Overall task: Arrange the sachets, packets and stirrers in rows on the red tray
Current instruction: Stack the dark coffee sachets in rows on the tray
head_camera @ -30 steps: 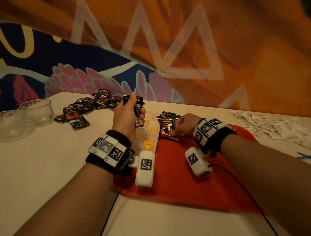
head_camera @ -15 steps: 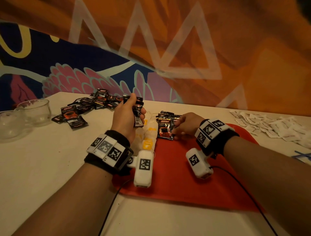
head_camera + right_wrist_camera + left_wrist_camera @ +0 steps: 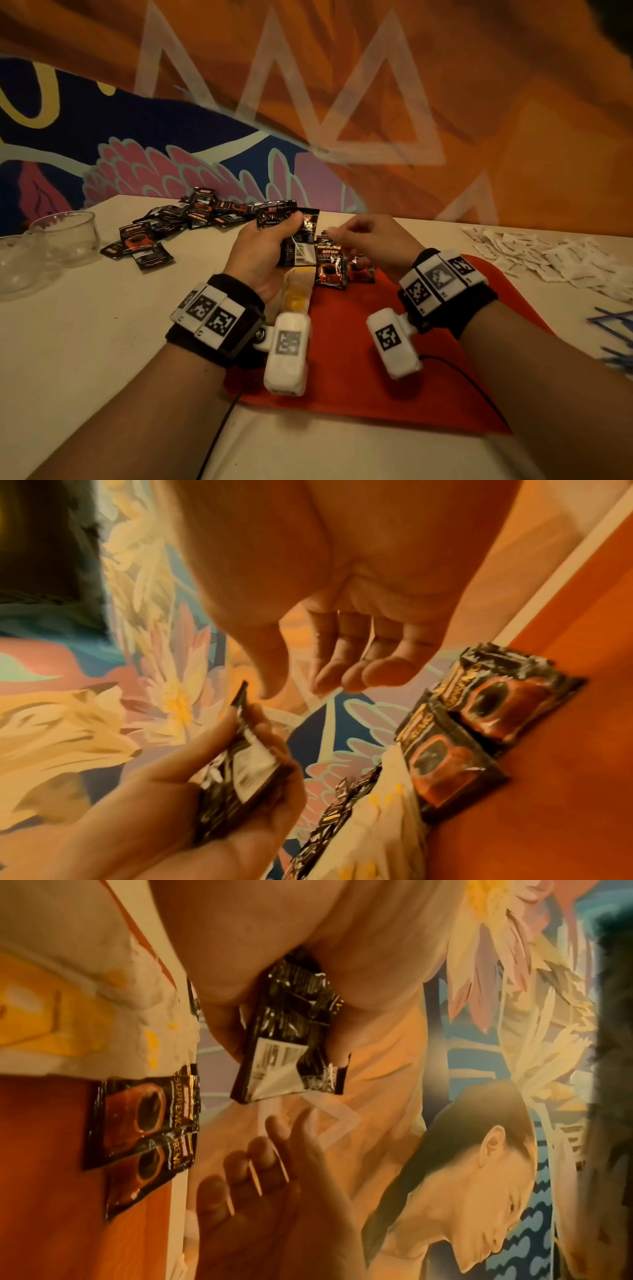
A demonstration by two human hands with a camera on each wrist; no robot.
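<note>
Right hand (image 3: 373,245) lifted, held packets (image 3: 294,236) upright

The tray (image 3: 359,387) is glowing red on the cream bench (image 3: 85,342). The coffee packets (image 3: 330,267) are showing glossy black with an orange-red cup print, and the white-and-yellow packets (image 3: 296,291) are lying beside them. White sachets (image 3: 548,257) are paling at the far right. The wall mural (image 3: 342,102) is blazing orange with pale triangles, navy and pink feathers.
</note>
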